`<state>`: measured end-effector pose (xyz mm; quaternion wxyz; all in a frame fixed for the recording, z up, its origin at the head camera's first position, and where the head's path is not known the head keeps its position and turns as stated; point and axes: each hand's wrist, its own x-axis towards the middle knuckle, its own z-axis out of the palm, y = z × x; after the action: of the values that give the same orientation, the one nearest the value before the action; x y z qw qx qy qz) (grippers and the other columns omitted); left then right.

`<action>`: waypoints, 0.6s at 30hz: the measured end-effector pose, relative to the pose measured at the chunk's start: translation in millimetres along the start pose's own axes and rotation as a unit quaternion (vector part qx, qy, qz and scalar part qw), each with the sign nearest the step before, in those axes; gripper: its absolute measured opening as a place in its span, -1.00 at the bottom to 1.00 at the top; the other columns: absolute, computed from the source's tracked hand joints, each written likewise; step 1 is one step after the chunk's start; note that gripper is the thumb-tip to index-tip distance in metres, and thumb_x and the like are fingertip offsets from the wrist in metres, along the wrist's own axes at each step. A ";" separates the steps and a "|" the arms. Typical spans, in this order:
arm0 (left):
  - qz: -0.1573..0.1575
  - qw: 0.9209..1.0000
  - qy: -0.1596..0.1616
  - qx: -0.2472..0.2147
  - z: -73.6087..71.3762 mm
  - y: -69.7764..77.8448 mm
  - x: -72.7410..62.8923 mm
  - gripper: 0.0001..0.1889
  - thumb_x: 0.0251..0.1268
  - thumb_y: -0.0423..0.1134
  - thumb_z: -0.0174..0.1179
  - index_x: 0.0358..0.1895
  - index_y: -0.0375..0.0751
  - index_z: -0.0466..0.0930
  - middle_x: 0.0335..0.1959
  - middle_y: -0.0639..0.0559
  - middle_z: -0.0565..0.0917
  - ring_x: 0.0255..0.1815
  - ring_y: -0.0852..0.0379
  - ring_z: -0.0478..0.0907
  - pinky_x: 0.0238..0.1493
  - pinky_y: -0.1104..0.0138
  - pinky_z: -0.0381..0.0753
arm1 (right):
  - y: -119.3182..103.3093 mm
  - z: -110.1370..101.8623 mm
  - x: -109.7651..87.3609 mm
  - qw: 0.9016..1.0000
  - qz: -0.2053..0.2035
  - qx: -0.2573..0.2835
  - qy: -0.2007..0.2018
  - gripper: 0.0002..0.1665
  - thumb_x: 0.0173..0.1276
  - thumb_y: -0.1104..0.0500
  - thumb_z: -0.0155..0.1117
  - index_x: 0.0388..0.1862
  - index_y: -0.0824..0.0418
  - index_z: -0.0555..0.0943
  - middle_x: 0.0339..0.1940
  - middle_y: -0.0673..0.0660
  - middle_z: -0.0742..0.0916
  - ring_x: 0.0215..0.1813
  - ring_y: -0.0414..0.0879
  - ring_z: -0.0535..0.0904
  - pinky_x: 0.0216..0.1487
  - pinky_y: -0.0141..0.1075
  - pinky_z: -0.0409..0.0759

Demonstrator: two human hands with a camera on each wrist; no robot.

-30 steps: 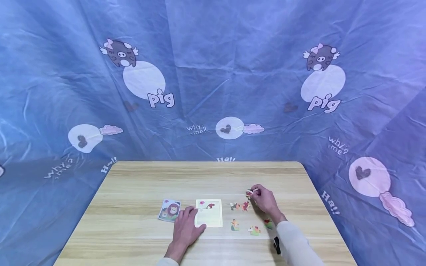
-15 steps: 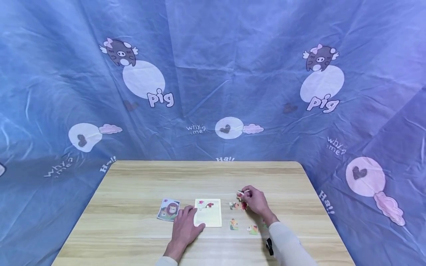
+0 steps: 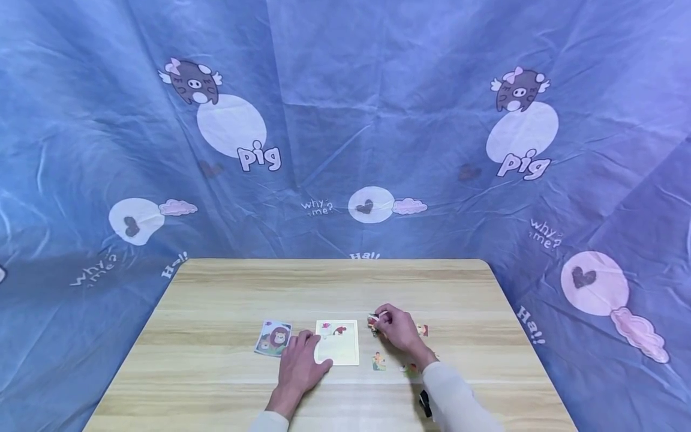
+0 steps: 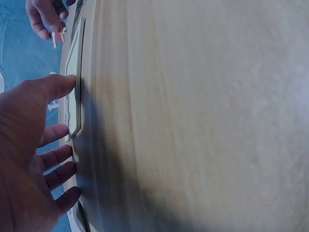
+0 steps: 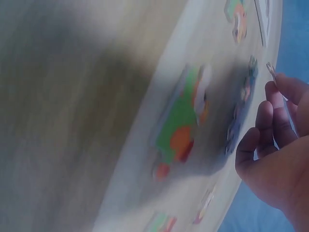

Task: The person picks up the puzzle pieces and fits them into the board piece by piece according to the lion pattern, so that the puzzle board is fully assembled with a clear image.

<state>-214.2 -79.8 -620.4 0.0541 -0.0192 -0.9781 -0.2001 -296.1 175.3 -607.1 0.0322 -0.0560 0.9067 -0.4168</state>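
Several puzzle pieces [image 3: 379,361] flank right fingers [image 5: 263,122] pinching another [image 3: 371,323]; spread left fingers [image 4: 62,177] touch tray [image 3: 344,350].

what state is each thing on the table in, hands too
puzzle tray: partly filled, mostly bare
picture card: face up, left of puzzle tray
held piece: raised and pinched
loose pieces: unplaced, right of puzzle tray
left hand: thumb at puzzle tray's near edge
right hand: pinching the held piece
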 end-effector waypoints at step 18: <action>0.015 0.999 0.015 0.024 -4.1 -0.5 -0.9 -0.40 -0.10 0.13 0.35 0.04 -0.12 0.62 0.08 -0.05 0.57 -0.01 -0.05 0.47 -0.09 0.08 0.50 | -21.2 22.5 -1.0 0.999 -0.035 0.015 -0.037 -0.76 0.21 0.22 0.34 -0.11 0.11 0.62 -0.42 -0.07 0.71 -0.41 -0.28 0.55 -0.30 -0.44 0.56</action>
<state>-213.0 -81.9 -617.0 0.0721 -0.0297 -0.9812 -0.1763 -291.2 144.8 -605.7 0.0514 -0.1028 0.8961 -0.4288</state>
